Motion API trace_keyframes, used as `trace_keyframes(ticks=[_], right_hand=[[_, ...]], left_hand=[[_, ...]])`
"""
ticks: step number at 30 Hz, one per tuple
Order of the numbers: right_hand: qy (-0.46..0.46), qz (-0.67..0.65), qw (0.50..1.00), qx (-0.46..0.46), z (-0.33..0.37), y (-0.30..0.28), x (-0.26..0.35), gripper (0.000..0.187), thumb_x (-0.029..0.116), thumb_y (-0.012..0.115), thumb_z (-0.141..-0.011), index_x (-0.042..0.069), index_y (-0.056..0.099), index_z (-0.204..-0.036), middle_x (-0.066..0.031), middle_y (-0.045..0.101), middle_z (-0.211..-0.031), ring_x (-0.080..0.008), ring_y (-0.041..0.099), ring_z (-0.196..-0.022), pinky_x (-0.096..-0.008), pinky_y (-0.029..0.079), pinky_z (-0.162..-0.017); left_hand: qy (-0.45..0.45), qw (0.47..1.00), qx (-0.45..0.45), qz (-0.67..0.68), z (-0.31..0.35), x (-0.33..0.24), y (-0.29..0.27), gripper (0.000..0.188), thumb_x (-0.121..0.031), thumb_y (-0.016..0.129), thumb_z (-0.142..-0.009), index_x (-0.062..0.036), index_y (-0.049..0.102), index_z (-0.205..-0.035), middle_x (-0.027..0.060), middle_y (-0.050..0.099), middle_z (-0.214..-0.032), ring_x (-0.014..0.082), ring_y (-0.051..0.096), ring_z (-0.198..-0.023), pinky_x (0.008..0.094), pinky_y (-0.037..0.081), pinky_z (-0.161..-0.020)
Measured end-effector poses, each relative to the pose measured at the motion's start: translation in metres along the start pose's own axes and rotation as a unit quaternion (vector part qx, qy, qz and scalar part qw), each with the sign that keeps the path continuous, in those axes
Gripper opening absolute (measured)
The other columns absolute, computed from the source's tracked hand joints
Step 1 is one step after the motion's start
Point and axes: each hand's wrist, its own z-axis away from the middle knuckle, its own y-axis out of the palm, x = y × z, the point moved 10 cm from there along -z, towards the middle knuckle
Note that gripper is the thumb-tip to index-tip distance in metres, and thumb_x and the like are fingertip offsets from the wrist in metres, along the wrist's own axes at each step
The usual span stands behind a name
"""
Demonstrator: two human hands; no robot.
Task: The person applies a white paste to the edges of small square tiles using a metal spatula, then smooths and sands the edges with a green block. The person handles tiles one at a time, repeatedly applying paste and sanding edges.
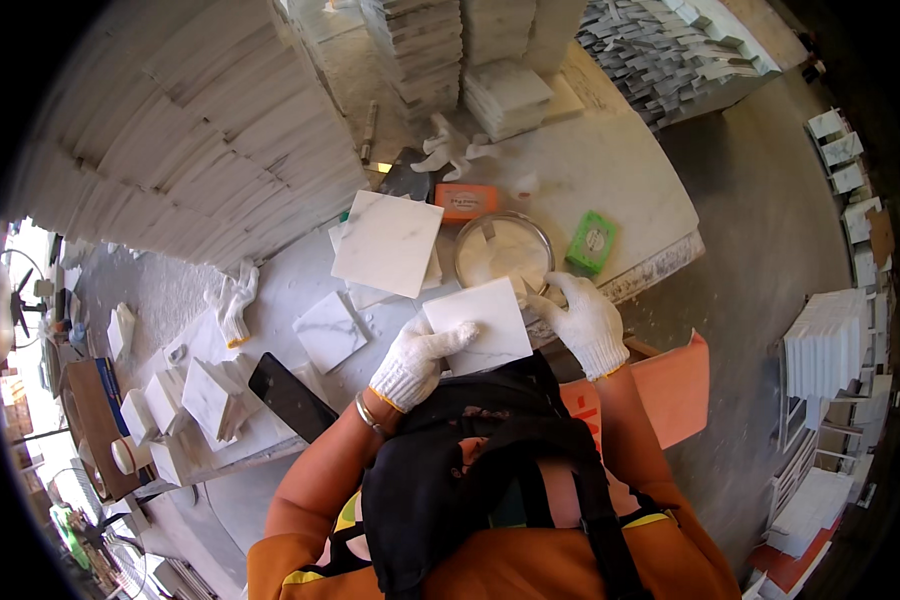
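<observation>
a stone-topped work table [635,165] fills the middle of a workshop, with tall stacks of pale slabs [200,110] along its far left. the reference landmark is the round metal-rimmed dish [458,250]. a small orange box [467,203] sits just beyond the dish, toward its left; a green box [592,242] sits to its right. a larger square tile [388,243] lies to the left of the dish. a dark phone [292,397] lies farther left and nearer the person.

the marble tile [480,325] is held on the person's side of the dish. its outline is close to square, so no long axis stands out. the gloved left hand [420,360] is clamped on its left edge, thumb across the upper face; the fingers beneath are hidden. the gloved right hand [580,318] is at the tile's right edge, with the tile directly left of its fingertips. it is the hand nearer the dish. whether its fingers grip anything cannot be told.
</observation>
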Motion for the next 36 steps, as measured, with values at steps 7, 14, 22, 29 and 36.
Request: trace_keyframes(ticks=[7,14,22,29,36], right_hand=[[0.021,-0.063,0.997,0.048,-0.003,0.028,-0.009,0.051,0.045,0.072,-0.088,0.015,0.067,-0.128,-0.0138,0.074,-0.107,-0.0355,0.071,-0.096,-0.0437,0.055,-0.082],[-0.053,-0.093,0.993,-0.049,-0.01,0.011,-0.008,0.02,0.024,0.067,-0.093,0.013,0.074,-0.108,-0.0129,0.074,-0.096,-0.034,0.071,-0.088,-0.0424,0.055,-0.074],[0.012,-0.215,0.977,-0.008,-0.027,0.001,-0.028,0.02,0.022,0.068,-0.093,0.011,0.076,-0.108,-0.0109,0.075,-0.092,-0.0262,0.072,-0.081,-0.0348,0.055,-0.073],[0.024,-0.214,0.976,-0.02,-0.041,0.011,-0.027,0.023,0.026,0.066,-0.094,0.012,0.076,-0.109,-0.0126,0.074,-0.091,-0.0267,0.07,-0.078,-0.0345,0.053,-0.071],[0.112,-0.353,0.925,0.082,-0.043,0.036,-0.032,0.025,0.02,0.067,-0.095,0.005,0.075,-0.112,-0.008,0.073,-0.086,-0.0145,0.066,-0.071,-0.0288,0.051,-0.065]], left_hand=[[-0.026,1.0,-0.013,-0.008,-0.006,0.007,-0.007,0.042,-0.007,0.075,-0.093,0.0044,0.062,-0.131,0.0111,0.07,-0.122,0.0219,0.067,-0.11,0.0375,0.053,-0.1],[-0.024,0.999,-0.033,0.001,-0.011,0.009,-0.014,0.042,-0.007,0.076,-0.092,0.005,0.062,-0.13,0.0114,0.07,-0.122,0.0222,0.067,-0.11,0.0368,0.054,-0.099],[-0.017,0.999,-0.045,-0.017,-0.02,0.014,-0.028,0.045,-0.004,0.075,-0.091,0.006,0.061,-0.132,0.0121,0.069,-0.124,0.0224,0.067,-0.111,0.0363,0.054,-0.1],[-0.006,0.999,-0.046,-0.019,-0.028,0.015,-0.031,0.046,-0.004,0.076,-0.09,0.0051,0.06,-0.133,0.0111,0.069,-0.124,0.022,0.066,-0.112,0.0372,0.053,-0.101],[-0.009,0.999,-0.051,-0.016,-0.033,0.019,-0.037,0.048,-0.007,0.078,-0.089,0.0047,0.06,-0.132,0.01,0.069,-0.121,0.0217,0.067,-0.11,0.0378,0.055,-0.099]])
